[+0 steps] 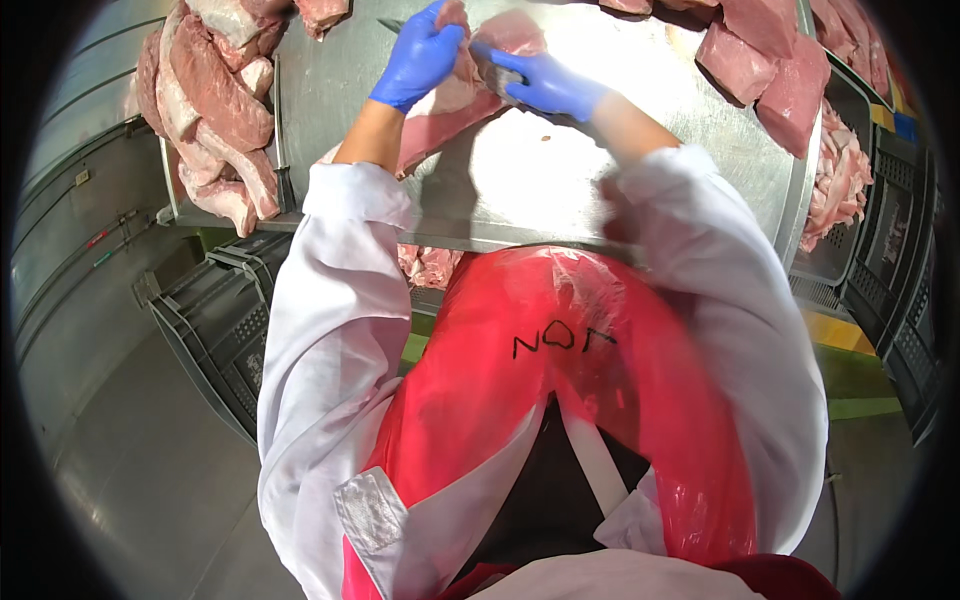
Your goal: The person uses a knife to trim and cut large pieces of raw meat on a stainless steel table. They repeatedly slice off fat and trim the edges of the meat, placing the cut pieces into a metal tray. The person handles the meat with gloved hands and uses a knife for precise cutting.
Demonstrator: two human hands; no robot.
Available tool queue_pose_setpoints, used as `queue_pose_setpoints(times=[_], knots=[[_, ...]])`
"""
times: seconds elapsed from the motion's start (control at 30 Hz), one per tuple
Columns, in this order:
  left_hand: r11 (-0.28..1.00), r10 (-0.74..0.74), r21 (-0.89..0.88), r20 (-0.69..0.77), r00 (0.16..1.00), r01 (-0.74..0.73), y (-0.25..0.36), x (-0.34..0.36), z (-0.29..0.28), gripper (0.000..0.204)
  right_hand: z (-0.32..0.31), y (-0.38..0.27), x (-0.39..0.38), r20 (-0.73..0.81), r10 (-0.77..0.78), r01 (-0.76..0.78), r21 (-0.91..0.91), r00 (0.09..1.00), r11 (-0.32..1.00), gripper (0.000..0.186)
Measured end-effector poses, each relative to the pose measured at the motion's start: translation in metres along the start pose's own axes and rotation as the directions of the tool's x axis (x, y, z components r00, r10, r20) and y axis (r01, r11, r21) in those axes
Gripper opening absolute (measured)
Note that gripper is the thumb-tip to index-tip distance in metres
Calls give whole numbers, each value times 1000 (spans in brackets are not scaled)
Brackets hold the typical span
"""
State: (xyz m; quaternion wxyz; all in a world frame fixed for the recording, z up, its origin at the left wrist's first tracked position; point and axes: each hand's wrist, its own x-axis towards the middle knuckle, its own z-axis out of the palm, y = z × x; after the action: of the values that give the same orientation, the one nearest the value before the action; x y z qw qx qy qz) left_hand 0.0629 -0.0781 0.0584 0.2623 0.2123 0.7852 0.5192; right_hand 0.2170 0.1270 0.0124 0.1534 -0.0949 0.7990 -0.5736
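Observation:
My left hand [420, 55], in a blue glove, is closed on a strip of pink meat [452, 20] at the top of the steel work surface [340, 120]. My right hand [545, 85], also blue-gloved and somewhat blurred, grips what looks like a knife [392, 24], its dark tip showing left of the meat and its middle hidden. A long cut of meat with pale fat [440, 135] lies below both hands, and a rounded pink piece [510, 30] sits just behind my right hand.
Piled meat cuts [215, 120] line the left end. Thick chunks [770, 70] lie top right, above trimmings [835, 180] in a crate. Grey plastic crates [215, 330] stand below left and at the right [890, 230]. More trimmings [430, 265] show under the near edge.

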Motion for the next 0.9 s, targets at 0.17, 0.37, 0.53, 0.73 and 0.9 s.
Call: queue_pose_setpoints(times=[0.17,0.37,0.53,0.73,0.9], knots=[[984,-97,-157,-88,991,82,4,-6,-20,23,16,31,-51,55,-15,10,81,998,997,67],[987,120,111,-9,993,-118,22,1,-10,21,41,-9,-18,-28,121,-117,115,992,986,63],[948,-219,-254,-78,973,193,-22,-68,-119,18,60,7,-150,47,178,-177,-34,983,984,72],[431,399,881,10,917,-197,-13,-96,-42,65,13,-20,-86,-206,379,-358,133,902,924,70],[472,26,880,49,998,-55,-20,-70,-10,42,29,-18,27,-204,171,-125,221,964,967,71]])
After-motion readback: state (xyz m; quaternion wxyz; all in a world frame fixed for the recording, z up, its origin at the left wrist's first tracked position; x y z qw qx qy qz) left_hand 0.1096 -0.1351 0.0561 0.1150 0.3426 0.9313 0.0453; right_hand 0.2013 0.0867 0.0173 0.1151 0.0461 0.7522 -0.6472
